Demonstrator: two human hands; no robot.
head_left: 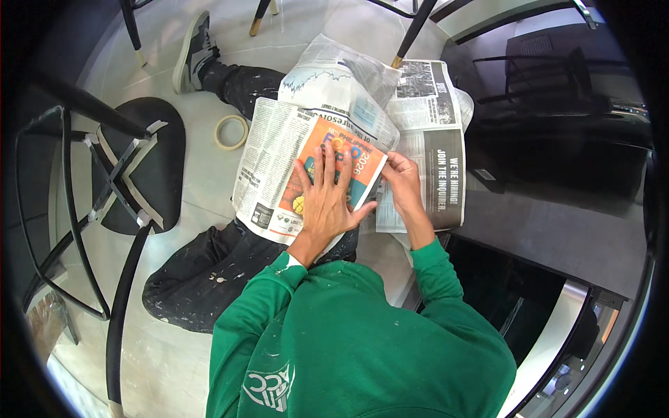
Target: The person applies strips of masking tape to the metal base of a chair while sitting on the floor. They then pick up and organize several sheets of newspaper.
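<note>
The newspaper (279, 160) lies across my lap, its orange page uppermost. My left hand (326, 202) presses it flat, fingers spread wide; my right hand (404, 182) pinches its three o'clock edge. More sheets lie at one o'clock, a tape roll (231, 132) at nine. Folding looks barely begun.

Pale floor (202, 174), tape roll (231, 132), spread newspapers (425, 139), perhaps paint-speckled
</note>
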